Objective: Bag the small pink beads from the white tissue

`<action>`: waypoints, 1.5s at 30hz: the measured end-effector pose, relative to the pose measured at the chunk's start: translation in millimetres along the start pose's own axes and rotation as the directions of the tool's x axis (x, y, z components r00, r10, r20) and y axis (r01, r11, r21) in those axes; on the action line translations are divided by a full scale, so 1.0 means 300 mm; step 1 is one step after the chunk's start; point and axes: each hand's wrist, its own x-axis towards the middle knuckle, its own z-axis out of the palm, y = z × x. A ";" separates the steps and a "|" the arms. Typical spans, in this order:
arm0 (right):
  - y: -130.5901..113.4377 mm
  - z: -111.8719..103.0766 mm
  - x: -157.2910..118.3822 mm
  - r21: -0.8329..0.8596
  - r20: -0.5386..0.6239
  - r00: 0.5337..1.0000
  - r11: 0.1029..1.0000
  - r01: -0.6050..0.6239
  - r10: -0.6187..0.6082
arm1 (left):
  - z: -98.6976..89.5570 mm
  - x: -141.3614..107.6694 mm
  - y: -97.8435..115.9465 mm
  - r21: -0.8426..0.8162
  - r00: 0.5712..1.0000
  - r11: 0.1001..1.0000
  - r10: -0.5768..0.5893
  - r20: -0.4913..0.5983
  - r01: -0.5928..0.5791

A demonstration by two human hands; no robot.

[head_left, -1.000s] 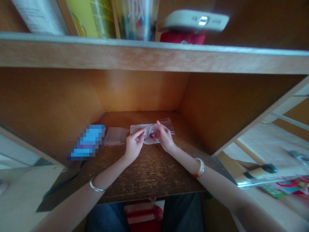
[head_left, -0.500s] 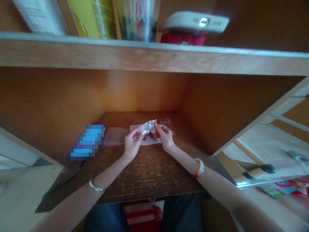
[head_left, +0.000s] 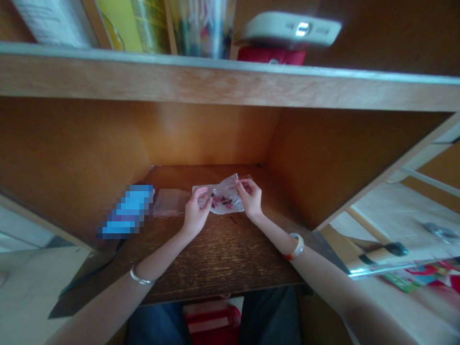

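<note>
Plastic bag [head_left: 224, 200] shifted right, axis crosswise, between left hand [head_left: 196, 211], right hand [head_left: 249, 196]

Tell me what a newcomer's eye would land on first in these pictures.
The left hand and right hand, at the middle of the dark wood-grained desktop, pinch a crumpled clear plastic bag with small dark-pink bits inside. Left of them lies a pixelated blue patch, and on the shelf above, a cream-white rounded device sits on a red object.
</note>
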 end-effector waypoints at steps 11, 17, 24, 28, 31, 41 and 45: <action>-0.043 -0.008 -0.044 -0.225 0.248 0.932 0.920 0.321 -0.264 | -0.013 0.010 0.004 0.200 0.994 0.979 -0.064 0.085 0.046; -0.053 -0.006 -0.053 -0.096 0.325 0.919 0.959 0.265 -0.221 | -0.018 0.013 0.010 0.317 0.992 0.948 -0.072 0.102 0.036; 0.000 0.001 -0.022 0.012 0.248 0.968 1.000 0.025 -0.027 | -0.028 0.011 0.023 0.386 0.978 0.916 -0.166 0.124 0.107; 0.005 0.006 -0.013 0.047 0.315 0.949 0.998 -0.042 0.026 | -0.028 0.010 0.024 0.420 0.974 0.899 -0.190 0.124 0.122; -0.002 0.009 -0.017 0.063 0.319 0.947 0.997 -0.044 0.022 | -0.025 0.008 0.013 0.417 0.980 0.902 -0.168 0.108 0.109; 0.000 0.013 -0.022 0.061 0.306 0.952 0.998 0.016 -0.034 | -0.016 0.006 -0.009 0.356 0.997 0.934 -0.051 0.052 0.030; -0.002 0.012 -0.025 0.061 0.311 0.944 0.993 0.100 -0.114 | -0.017 0.011 0.020 0.252 1.000 0.968 -0.021 -0.001 0.020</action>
